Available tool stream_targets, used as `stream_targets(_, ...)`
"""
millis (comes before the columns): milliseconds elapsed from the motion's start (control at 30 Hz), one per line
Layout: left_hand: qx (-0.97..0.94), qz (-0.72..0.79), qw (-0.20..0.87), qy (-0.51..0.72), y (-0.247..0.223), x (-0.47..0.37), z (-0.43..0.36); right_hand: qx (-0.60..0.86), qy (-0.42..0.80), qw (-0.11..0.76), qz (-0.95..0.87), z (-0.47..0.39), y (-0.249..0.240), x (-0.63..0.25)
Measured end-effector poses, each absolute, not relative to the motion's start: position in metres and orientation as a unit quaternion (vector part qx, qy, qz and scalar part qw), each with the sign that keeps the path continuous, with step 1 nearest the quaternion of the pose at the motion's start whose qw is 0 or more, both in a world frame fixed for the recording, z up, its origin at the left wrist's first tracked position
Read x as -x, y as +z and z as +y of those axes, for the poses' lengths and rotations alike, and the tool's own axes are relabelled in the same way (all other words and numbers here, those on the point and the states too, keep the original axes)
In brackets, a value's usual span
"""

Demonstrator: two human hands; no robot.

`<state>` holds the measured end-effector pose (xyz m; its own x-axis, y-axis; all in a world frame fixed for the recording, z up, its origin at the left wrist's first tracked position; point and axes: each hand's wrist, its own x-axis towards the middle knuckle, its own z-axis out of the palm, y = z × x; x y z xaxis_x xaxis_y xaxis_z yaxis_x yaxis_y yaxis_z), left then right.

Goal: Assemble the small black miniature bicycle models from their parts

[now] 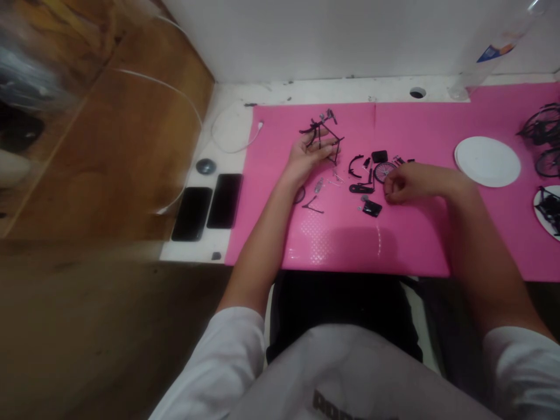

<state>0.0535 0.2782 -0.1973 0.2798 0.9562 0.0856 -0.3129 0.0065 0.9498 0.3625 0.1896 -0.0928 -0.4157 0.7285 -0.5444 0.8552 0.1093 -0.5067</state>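
My left hand [306, 156] grips a small black toy bicycle frame [331, 140] with a handlebar, raised a little over the pink mat. Low over the mat, my right hand [399, 185] has its fingers curled together beside a small spoked wheel [384, 171]; whatever they pinch, if anything, is hidden. Between the hands lie a curved black mudguard [353, 167], a black chain cover [361, 188], a black basket-like piece [379, 156] and another dark piece [371, 208]. A thin forked part [313, 205] rests near my left forearm, which partly covers another wheel [300, 194].
Two dark phones [192, 213] lie left of the pink mat [420, 245], near a round metal object [206, 167] and a white cable [236, 150]. To the right are a white plate [487, 162], black toy bicycles [545, 131] and a clear bottle [490, 58] by the wall.
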Motion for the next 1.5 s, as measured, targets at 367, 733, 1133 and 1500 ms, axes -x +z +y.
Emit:
stream_targets(367, -0.518, 0.321, 0.636, 0.472, -0.195, -0.073, 0.256, -0.46, -0.477, -0.391, 0.639, 0.199, -0.138, -0.324)
stream_targets(733, -0.519, 0.327, 0.644, 0.457, -0.194, -0.086, 0.243, -0.426, -0.554, -0.549, 0.458, 0.198, -0.183, -0.29)
stream_targets(1133, -0.528, 0.318, 0.635, 0.465, -0.198, -0.086, 0.246, -0.383, -0.667, -0.508, 0.39, 0.198, -0.177, -0.297)
stream_targets(1500, -0.533, 0.337, 0.626, 0.458, -0.189, -0.086, 0.245, -0.381, -0.68, -0.497, 0.38, 0.196, -0.171, -0.297)
